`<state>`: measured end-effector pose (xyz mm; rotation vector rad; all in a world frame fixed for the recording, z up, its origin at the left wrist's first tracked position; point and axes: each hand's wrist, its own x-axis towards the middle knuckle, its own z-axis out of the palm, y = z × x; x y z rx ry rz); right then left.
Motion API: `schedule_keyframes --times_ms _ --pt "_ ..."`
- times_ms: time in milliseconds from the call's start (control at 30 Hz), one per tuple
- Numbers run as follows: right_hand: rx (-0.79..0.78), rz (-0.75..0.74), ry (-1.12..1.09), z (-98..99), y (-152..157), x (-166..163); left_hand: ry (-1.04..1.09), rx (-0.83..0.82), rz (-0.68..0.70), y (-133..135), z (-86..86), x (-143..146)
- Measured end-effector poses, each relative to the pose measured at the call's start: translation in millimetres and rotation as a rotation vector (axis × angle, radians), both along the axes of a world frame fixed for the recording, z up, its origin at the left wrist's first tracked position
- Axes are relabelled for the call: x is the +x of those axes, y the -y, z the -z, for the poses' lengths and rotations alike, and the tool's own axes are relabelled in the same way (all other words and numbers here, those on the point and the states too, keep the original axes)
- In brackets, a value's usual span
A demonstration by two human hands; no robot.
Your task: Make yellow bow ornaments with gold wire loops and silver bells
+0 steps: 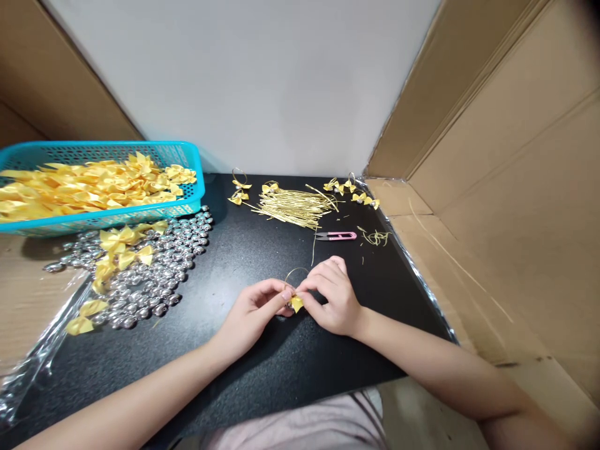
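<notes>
Between my two hands is a small yellow ribbon bow [297,304] with a thin gold cord loop [296,269] rising above it. My left hand [257,305] pinches the bow's left side between thumb and fingers. From the right, my right hand [336,296] pinches at the base of the loop, its fingertips close to the left thumb. A dark shiny bit shows under the bow, partly covered by fingers. Just beyond the hands lie pink-handled thread snips [336,236] and a bundle of gold cord pieces [297,207].
A turquoise basket [200,187] full of yellow bows stands at the back left. Silver beads [150,281] and loose bows [124,239] spread before it. Looped bows [347,185] and cord scraps [376,237] lie back right on the black table [225,256]. Cardboard walls [506,144] flank it.
</notes>
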<state>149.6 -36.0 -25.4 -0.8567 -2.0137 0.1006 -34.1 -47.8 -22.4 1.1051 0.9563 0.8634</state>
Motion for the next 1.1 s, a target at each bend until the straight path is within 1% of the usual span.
schedule_keyframes --times_ms 167,333,433,667,733,800,833,867,933,967,1000,1100 --pt "0.001 0.000 0.002 0.3 -0.3 0.9 0.029 -0.092 -0.005 0.0 -0.2 1.1" --pt "0.113 -0.013 0.058 2.5 0.3 0.1 0.070 -0.231 0.041 0.0 -1.3 1.4" --pt "0.149 -0.009 0.087 2.5 0.1 0.7 0.085 -0.246 0.044 0.0 -2.2 1.5" --pt "0.097 -0.023 0.143 1.6 0.9 2.7 0.088 -0.187 -0.048 -0.5 -1.7 1.4" --pt "0.059 -0.064 0.165 -0.5 -3.9 6.8 0.103 -0.178 -0.075 -1.0 -0.8 1.1" --pt "-0.015 -0.093 0.201 -3.2 -15.4 16.8 0.110 -0.182 -0.098 -1.6 0.0 0.7" --pt "-0.071 -0.055 0.233 -4.1 -23.8 24.3 0.110 -0.186 -0.106 -1.9 0.3 0.4" --pt "-0.138 0.057 0.264 -4.4 -33.2 33.0 0.110 -0.189 -0.111 -2.1 0.5 0.0" --pt "-0.288 0.353 0.380 -2.9 -52.9 52.1 0.111 -0.196 -0.117 -2.2 0.8 -0.8" --pt "-0.318 0.411 0.393 -1.1 -61.7 61.2 0.110 -0.197 -0.115 -2.1 0.8 -1.2" --pt "-0.334 0.437 0.397 1.0 -69.0 69.1 0.107 -0.196 -0.111 -1.9 0.7 -1.6" --pt "-0.358 0.466 0.393 7.1 -80.6 82.3 0.103 -0.171 -0.089 -1.0 -0.3 -2.2"
